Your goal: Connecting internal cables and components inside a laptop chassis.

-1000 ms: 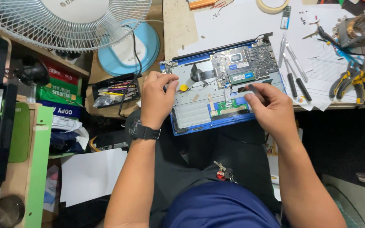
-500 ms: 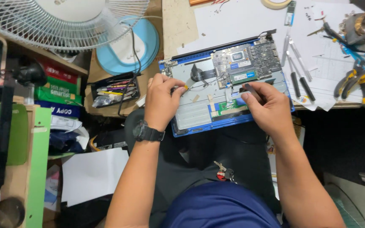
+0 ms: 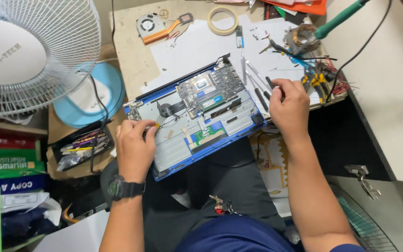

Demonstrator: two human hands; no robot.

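Observation:
An opened blue laptop base (image 3: 183, 149) lies bottom-up across my lap and the desk edge, its green circuit board (image 3: 211, 86) exposed. My left hand (image 3: 134, 144), with a black watch on the wrist, rests on the laptop's left part. It is closed around a small yellow-handled screwdriver (image 3: 156, 125) whose tip points at the board. My right hand (image 3: 288, 105) is off the laptop to the right, over the desk edge. Its fingers pinch a thin dark tool (image 3: 271, 84) beside several loose screwdrivers (image 3: 255, 86).
A white fan (image 3: 24, 51) on a blue base (image 3: 89, 95) stands at the left, above a black tray of small tools (image 3: 82, 144). On the desk are a tape roll (image 3: 223, 21), a cooling fan part (image 3: 152, 25), pliers (image 3: 316, 77) and a green-handled soldering iron (image 3: 341, 16). Keys (image 3: 220, 203) lie on my lap.
My right hand has left the laptop's middle and moved right to the tools at the desk edge. My left hand stays on the laptop's left side.

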